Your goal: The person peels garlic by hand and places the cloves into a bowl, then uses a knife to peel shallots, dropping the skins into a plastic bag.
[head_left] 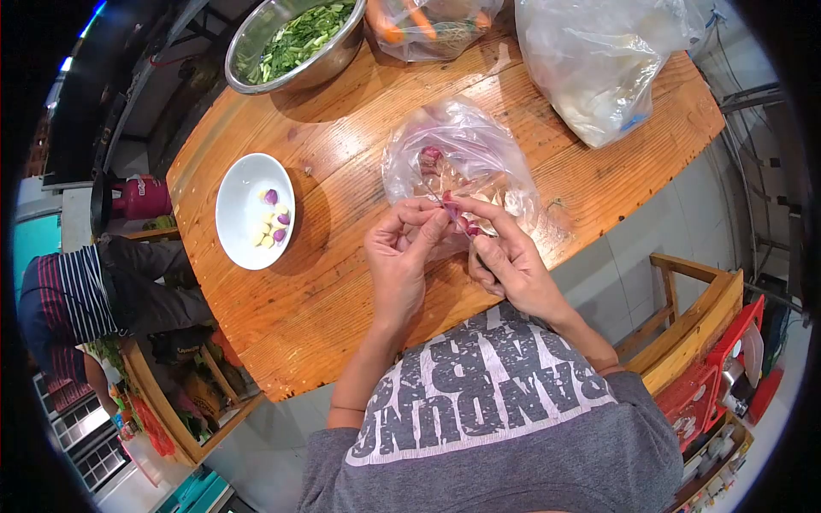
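Slightly above and right of the frame's centre, a small purple shallot (450, 206) sat between the fingertips of both hands. The left hand (400, 246) pinched it from the left with thumb and forefinger; the right hand (510, 259) gripped it from the right, fingers curled. The fingertips nearly met, hiding much of its shape. Directly beneath lay a thin, crinkled clear plastic bag (457, 128), glossy in its folds, with papery brown skins (487, 186) and a rounded reddish bulb (430, 156) in it. Left of centre, a smooth white bowl (233, 205) held pale, smooth cloves (268, 242) and glossy purple ones. At the upper left, a shiny metal bowl (342, 56) contained chopped leafy greens (299, 41). A bulging, translucent white bag (599, 68) stood at the upper right. The bench (316, 308) was varnished, orange-brown wood with visible grain and dark knots.
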The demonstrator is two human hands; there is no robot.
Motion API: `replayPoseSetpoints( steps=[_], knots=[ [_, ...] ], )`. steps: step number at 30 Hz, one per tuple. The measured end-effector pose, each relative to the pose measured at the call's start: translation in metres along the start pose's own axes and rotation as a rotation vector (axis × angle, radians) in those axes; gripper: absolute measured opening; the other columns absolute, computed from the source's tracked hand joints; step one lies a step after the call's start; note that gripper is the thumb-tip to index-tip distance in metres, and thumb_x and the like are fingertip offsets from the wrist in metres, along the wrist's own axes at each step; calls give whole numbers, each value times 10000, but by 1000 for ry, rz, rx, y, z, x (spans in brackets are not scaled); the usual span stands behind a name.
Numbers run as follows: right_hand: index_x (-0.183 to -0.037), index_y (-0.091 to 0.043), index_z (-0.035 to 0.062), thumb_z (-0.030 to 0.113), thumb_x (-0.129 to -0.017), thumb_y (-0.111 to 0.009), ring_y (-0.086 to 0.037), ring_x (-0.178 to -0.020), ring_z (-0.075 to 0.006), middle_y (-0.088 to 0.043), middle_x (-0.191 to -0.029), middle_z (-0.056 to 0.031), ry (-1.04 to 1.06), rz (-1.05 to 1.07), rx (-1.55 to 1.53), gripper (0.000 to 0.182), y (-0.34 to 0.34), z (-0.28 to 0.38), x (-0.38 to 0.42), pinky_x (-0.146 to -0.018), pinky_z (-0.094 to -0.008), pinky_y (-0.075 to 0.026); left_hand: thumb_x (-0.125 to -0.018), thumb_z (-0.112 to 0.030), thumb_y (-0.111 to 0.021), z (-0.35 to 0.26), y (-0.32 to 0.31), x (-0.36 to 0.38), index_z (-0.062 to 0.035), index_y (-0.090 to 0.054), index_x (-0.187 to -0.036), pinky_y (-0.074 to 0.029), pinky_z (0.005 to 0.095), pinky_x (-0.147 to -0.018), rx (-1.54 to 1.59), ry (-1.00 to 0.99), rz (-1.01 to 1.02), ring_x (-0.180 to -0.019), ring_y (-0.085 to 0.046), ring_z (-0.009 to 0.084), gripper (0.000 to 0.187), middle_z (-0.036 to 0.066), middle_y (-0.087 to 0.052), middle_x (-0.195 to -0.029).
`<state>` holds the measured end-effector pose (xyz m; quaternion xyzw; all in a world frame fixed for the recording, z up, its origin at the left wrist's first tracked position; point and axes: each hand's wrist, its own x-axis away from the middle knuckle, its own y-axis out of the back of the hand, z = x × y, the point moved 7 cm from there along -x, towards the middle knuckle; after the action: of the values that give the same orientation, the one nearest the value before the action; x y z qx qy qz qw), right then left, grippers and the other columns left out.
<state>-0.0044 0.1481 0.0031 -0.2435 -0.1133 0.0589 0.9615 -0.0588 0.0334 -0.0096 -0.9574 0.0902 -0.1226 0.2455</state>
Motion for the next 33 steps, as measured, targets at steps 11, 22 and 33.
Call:
replayPoseSetpoints(
  steps=[11, 22, 33],
  knots=[
    [-1342, -407, 68, 194, -982, -425, -342, -516, -24, -413, -665, 47, 18, -26, -4, 381, 10, -7, 1, -439, -175, -272, -794, 59, -650, 3, 4, -1, 16, -635, -760, -515, 248, -748, -83, -4, -2, -790, -604, 113, 57, 79, -602, -912],
    [-1322, -433, 86, 244, -990, -401, -325, -458, -24, -377, -585, 30, -63, -33, -3, 369, 11, -6, 5, -408, -163, -273, -796, 69, -639, 2, 3, -1, 27, -612, -842, -532, 257, -772, -100, -46, 82, -851, -623, 133, 67, 89, -608, -956],
    [-1324, -444, 51, 258, -991, -400, -325, -450, -26, -397, -576, 30, -10, -139, 131, 394, 14, -10, 8, -399, -170, -269, -777, 61, -664, -1, -3, 0, 47, -585, -952, -544, 237, -726, 21, 110, 115, -796, -655, 140, 193, 108, -649, -890]
  ],
)
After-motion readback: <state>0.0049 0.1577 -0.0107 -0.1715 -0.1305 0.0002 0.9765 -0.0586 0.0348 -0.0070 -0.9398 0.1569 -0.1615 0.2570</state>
